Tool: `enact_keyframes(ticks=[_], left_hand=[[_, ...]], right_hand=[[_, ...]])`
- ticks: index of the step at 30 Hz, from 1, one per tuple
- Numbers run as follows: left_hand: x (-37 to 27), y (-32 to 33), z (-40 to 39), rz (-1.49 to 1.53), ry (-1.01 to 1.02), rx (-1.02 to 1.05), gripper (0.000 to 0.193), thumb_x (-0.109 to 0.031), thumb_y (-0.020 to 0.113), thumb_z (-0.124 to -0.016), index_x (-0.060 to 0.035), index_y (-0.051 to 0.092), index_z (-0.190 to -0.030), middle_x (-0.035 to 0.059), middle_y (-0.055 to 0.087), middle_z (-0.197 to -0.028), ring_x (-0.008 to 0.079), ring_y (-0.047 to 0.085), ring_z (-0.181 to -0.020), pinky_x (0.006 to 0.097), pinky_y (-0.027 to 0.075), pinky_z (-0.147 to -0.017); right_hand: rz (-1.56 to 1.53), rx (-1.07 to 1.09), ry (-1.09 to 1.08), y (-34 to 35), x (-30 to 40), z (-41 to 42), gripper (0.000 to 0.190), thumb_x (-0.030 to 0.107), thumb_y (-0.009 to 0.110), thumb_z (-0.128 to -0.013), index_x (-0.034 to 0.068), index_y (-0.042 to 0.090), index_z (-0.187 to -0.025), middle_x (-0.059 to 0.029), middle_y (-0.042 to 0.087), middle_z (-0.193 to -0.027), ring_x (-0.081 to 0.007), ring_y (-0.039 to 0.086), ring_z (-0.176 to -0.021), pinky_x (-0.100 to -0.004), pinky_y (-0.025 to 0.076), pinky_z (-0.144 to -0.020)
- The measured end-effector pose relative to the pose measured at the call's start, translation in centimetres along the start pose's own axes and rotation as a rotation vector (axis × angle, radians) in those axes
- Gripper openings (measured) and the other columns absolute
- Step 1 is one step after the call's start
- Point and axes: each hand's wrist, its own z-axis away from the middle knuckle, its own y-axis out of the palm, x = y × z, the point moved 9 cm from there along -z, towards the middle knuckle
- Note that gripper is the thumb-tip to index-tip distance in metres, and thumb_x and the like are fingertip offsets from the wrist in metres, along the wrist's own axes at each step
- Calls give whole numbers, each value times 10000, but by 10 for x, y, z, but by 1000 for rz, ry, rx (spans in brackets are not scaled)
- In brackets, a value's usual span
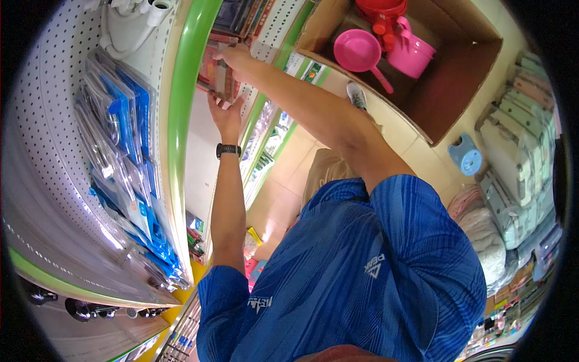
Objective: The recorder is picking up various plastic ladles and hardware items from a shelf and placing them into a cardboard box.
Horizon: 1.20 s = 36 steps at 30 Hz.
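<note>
At the upper left of the head view, both of my hands are at a stack of flat reddish packages in clear wrapping [217, 68], lying on a white perforated shelf [268, 43]. My left hand [225, 111], below a black wristwatch [228, 150], has its fingers and thumb around the near end of the stack. Across the top and right side of the same packages lies my right hand [235, 59]; its fingertips press on them. Dark boxed goods [230, 17] stand right behind the stack. The packages' exact kind cannot be made out.
A curved green shelf edge [183, 113] runs left of my hands, with blue-backed hanging packs [122, 117] beyond it. At the upper right, an open cardboard box [457, 90] holds pink dippers [357, 50] and red ones [382, 11]. A blue stool [466, 154] stands on the floor near wrapped bins [511, 149].
</note>
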Motion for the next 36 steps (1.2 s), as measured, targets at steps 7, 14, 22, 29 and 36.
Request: enact_keyframes(ticks=[7,14,22,29,36], left_hand=[[17,-20,-5,-189,120,-154,933,-140,862,-694,79,317,-1420,205,542,-1285,282,597,-1064,367,500,-914],[8,-14,-5,-169,51,-225,699,-154,844,-717,47,519,-1302,163,661,-1133,237,645,-979,345,509,-868],[27,-14,-16,-131,61,-216,432,-110,799,-755,19,645,-1137,125,717,-1002,229,673,-883,347,513,-829],[4,-1,-5,-293,70,-313,535,-120,789,-775,44,560,-1230,141,695,-1039,234,657,-914,339,519,-822],[20,-26,23,-243,-21,-326,737,-159,781,-781,69,413,-1378,207,526,-1344,288,614,-1091,356,521,-877]], right_hand=[[456,313,-145,-11,15,51,351,258,681,-844,-19,656,-1059,-180,677,-1025,-233,644,-946,-382,507,-742],[395,261,-289,-50,33,55,384,199,693,-827,-5,655,-1151,-100,682,-1013,-197,615,-883,-340,502,-734],[565,346,-276,-41,24,44,543,136,673,-827,8,542,-1338,-97,642,-1209,-188,585,-994,-301,489,-764],[758,302,-342,-40,49,66,578,206,691,-840,-3,523,-1351,-155,623,-1250,-232,583,-1096,-356,503,-840],[797,249,-696,-88,57,139,417,236,627,-864,-36,602,-1180,-236,658,-1119,-371,630,-1069,-413,491,-914]])
